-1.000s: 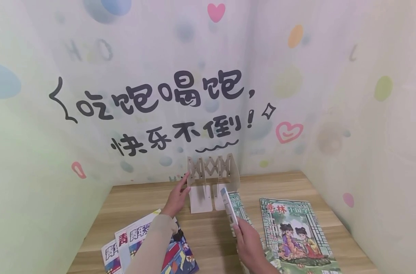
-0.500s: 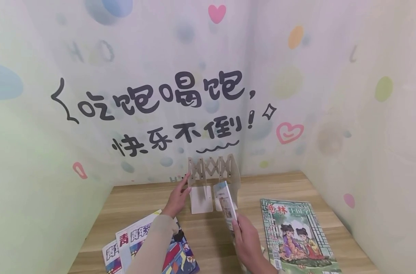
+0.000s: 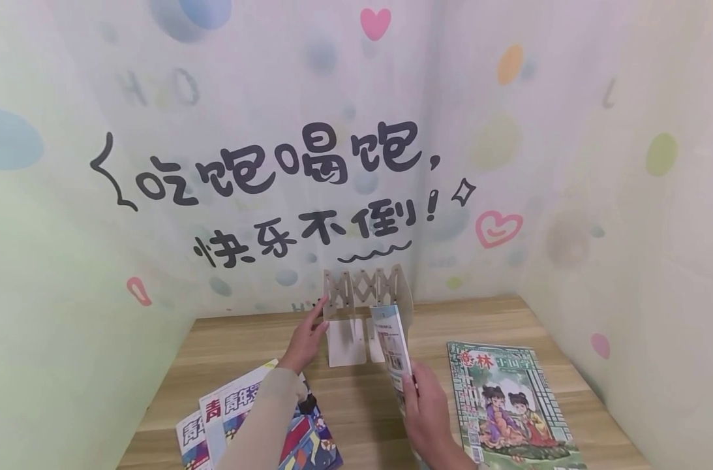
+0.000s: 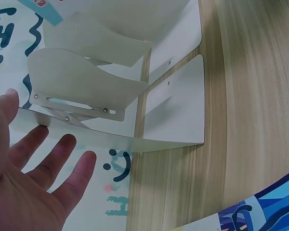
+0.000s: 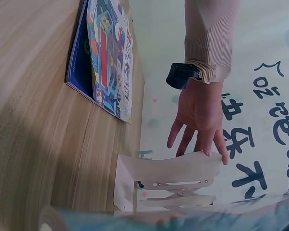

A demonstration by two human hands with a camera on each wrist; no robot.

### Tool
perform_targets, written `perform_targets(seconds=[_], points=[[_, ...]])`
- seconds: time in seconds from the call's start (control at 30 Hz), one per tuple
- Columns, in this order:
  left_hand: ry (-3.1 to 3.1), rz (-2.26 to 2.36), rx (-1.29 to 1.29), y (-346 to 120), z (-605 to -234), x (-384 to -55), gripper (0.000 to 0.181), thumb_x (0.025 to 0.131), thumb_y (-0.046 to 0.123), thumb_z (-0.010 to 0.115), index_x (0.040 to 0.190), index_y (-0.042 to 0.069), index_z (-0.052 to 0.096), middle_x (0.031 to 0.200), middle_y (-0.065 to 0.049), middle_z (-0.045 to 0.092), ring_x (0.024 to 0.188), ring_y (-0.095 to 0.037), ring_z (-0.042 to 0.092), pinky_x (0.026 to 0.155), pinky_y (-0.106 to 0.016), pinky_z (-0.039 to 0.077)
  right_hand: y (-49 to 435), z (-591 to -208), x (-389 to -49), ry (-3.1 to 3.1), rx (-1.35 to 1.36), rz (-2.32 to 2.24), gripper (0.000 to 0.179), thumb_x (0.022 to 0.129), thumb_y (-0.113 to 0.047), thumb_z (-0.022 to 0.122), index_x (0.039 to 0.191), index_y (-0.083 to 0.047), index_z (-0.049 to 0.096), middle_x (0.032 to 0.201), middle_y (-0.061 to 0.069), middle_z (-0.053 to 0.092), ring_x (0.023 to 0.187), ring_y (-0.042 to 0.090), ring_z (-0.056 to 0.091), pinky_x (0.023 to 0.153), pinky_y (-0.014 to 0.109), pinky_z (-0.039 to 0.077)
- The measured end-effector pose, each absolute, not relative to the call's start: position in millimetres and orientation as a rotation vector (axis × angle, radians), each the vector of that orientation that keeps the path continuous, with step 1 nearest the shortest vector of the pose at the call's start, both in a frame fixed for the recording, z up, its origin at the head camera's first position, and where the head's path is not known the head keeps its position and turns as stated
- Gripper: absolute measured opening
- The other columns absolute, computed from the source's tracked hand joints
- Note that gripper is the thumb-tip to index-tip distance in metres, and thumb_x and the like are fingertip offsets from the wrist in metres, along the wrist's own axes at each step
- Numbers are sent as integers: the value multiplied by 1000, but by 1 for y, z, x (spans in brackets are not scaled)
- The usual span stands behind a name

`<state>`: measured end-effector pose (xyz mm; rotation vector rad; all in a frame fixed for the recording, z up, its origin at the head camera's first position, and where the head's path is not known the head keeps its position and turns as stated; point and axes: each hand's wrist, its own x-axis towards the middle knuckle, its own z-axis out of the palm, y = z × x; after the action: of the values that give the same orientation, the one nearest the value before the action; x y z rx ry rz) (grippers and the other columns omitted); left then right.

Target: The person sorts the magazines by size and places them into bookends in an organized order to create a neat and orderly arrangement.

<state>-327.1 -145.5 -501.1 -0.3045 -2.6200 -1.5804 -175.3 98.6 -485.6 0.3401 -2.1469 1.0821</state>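
An expandable white bookend rack [image 3: 347, 343] with upright plates and crisscross metal links stands against the back wall. My left hand [image 3: 302, 344] reaches to its left end plate, fingertips right at the edge. In the left wrist view that hand [image 4: 36, 180] has its fingers spread and fairly straight beside the plate's outer face. My right hand [image 3: 429, 414] grips a thin magazine [image 3: 389, 343], thumb on its left face. The magazine is held upright in front of the rack's right part, its top overlapping the rack in the head view. Its lower end is partly hidden.
On the left, several fanned magazines [image 3: 327, 434] lie flat, partly under my left sleeve. A magazine [image 3: 517, 411] with two cartoon children on a green cover lies on the right. The wooden table [image 3: 239, 339] meets printed fabric walls behind and at both sides.
My right hand has lifted the magazine off the green ones at right and turned it, so its left face shows more, closer to the rack. The left hand stays at the end plate.
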Motion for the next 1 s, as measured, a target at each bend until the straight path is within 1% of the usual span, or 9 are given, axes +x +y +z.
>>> perform_targets(seconds=[0.27,0.4,0.5,0.63,0.77,0.93,1.0], points=[[-2608,-1566,-328,-146,-501,-327,57,104,23,45,151,46,23,151,-18,37,123,-40,50,100,-56,42,100,-482,-174,-2121,331,1070,14,94,3,56,106,0,61,95,7,63,80,14,56,61,28,51],[-2611,-1567,-326,-147,-501,-327,57,104,24,45,151,48,23,151,-17,37,124,-39,50,100,-55,42,101,-481,-180,-2070,357,1040,14,92,5,57,105,2,61,92,8,62,77,14,56,59,28,51],[-2613,-1573,-321,-147,-502,-327,57,104,24,46,150,49,24,152,-16,37,123,-39,51,100,-54,42,103,-481,-185,-2029,387,1015,15,92,5,57,106,2,62,91,9,61,76,14,55,58,27,50],[-2604,-1569,-343,-146,-502,-326,57,104,24,45,151,47,24,152,-17,36,124,-39,50,100,-54,42,105,-483,-191,-1983,413,1002,18,93,3,56,109,1,64,89,8,60,73,13,54,55,25,48],[-2598,-1563,-354,-146,-502,-326,56,104,24,45,152,45,24,152,-16,36,125,-39,49,101,-53,42,106,-484,-197,-1934,422,966,23,88,5,60,110,1,66,87,8,59,68,13,54,51,24,47],[-2598,-1556,-355,-146,-502,-326,56,104,23,45,152,45,24,151,-17,37,124,-40,50,100,-54,42,107,-484,-202,-1899,430,938,22,86,4,62,107,2,67,83,8,59,64,15,53,48,25,47],[-2601,-1562,-349,-147,-502,-327,57,104,24,45,151,47,24,152,-16,37,124,-39,50,100,-54,42,107,-484,-204,-1888,425,921,22,86,2,62,107,3,67,82,8,58,63,16,54,47,25,47]])
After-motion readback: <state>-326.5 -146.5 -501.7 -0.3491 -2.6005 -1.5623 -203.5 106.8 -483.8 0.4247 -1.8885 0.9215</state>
